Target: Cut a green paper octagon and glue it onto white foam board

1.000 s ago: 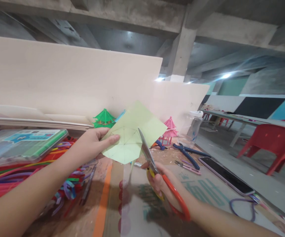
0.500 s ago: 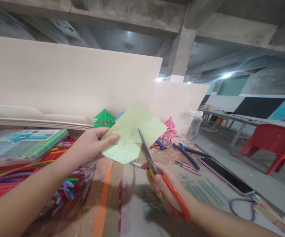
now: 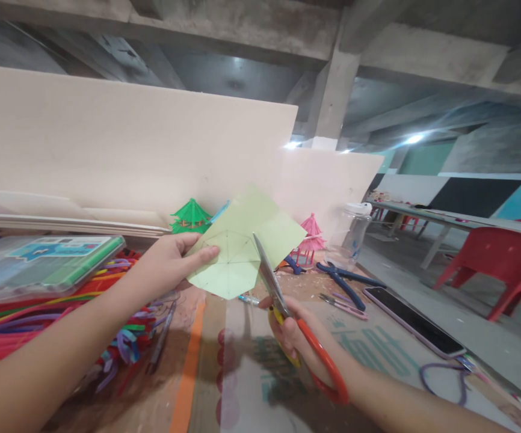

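Beneath concrete beams (image 3: 242,30), left fingers (image 3: 205,257) pinch green paper (image 3: 245,240) while right fingers (image 3: 290,328) grip scissors (image 3: 274,287).

Hanging strip gone from below the green paper (image 3: 237,252), blue-tipped object (image 3: 248,299) more exposed

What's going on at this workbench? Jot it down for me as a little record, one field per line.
Left hand: holds the light green paper by its left side
Right hand: holds scissors with orange and yellow handles
Paper markings: thin drawn lines
Behind the paper: green model on the left, pink model on the right
Right side of bench: blue-handled pliers, dark-screened phone
Farther off: red chair
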`<action>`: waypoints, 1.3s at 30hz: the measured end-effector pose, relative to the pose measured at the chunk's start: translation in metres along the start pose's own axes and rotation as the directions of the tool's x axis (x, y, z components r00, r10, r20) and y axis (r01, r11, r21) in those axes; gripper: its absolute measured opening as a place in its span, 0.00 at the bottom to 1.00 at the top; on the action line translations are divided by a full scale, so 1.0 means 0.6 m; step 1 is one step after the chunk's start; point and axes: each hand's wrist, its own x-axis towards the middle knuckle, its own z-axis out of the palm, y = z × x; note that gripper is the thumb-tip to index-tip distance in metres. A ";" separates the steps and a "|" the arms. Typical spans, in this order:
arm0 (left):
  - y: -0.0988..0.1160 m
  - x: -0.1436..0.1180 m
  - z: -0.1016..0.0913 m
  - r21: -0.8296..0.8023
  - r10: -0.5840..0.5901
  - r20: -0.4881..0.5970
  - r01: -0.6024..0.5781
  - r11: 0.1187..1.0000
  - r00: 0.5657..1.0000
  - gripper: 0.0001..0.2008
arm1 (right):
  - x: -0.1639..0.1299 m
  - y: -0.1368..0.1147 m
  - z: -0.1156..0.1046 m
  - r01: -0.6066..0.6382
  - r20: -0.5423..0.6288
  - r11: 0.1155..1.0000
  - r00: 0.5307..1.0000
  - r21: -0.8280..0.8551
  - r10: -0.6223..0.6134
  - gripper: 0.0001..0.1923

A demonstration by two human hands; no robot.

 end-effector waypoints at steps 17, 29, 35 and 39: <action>-0.003 0.002 0.001 -0.010 0.004 0.010 -0.004 1.000 1.000 0.28 | 0.001 0.008 -0.002 -0.005 0.027 0.998 1.000 0.060 0.004 0.30; -0.002 0.002 0.002 -0.018 -0.007 0.012 0.007 1.000 1.000 0.28 | 0.000 0.003 -0.002 -0.006 0.012 0.999 1.000 0.033 0.006 0.30; -0.005 0.004 0.001 -0.012 0.003 0.015 -0.003 1.000 1.000 0.29 | 0.000 0.004 -0.001 -0.022 0.013 0.999 1.000 0.034 0.021 0.31; -0.007 0.007 0.000 -0.016 -0.005 0.013 0.005 1.000 1.000 0.29 | 0.001 0.007 0.000 -0.026 0.010 0.998 1.000 0.053 0.026 0.31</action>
